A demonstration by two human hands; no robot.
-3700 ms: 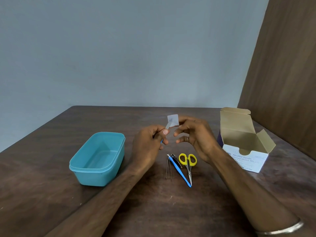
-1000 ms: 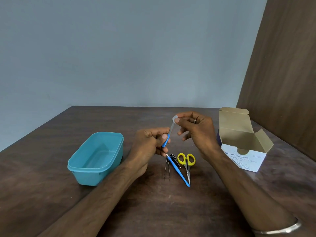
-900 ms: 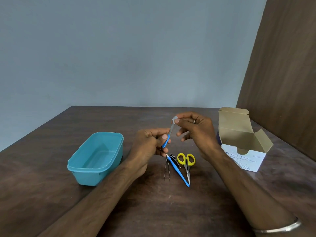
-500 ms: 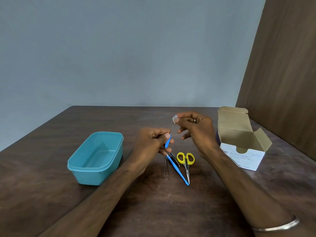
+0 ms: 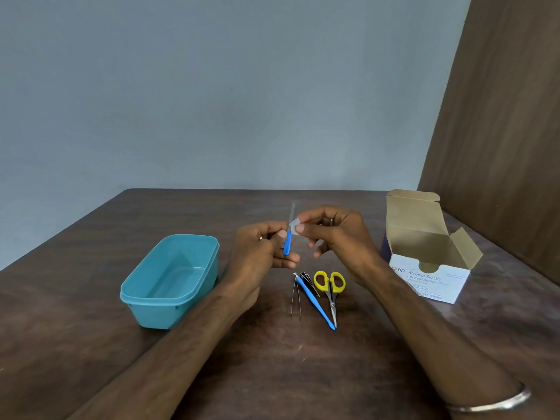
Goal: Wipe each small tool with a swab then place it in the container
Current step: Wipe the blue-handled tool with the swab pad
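My left hand (image 5: 260,253) grips the blue handle of a small metal file (image 5: 288,237), held nearly upright above the table. My right hand (image 5: 339,237) pinches a white swab (image 5: 294,226) folded round the file's blade just above the handle. On the table below lie metal tweezers (image 5: 295,298), a blue-handled tool (image 5: 315,301), a black clipper (image 5: 307,280) and yellow-handled scissors (image 5: 330,286). The teal container (image 5: 169,280) stands to the left, nothing visible inside it.
An open white box of alcohol swabs (image 5: 427,253) stands at the right, near a brown wooden panel (image 5: 500,131). The dark wooden table (image 5: 272,374) ends at a grey wall behind.
The swab has slid down from the file's tip to just above the blue handle. The file now stands more upright. Earlier the swab was open and flat; it is folded round the blade.
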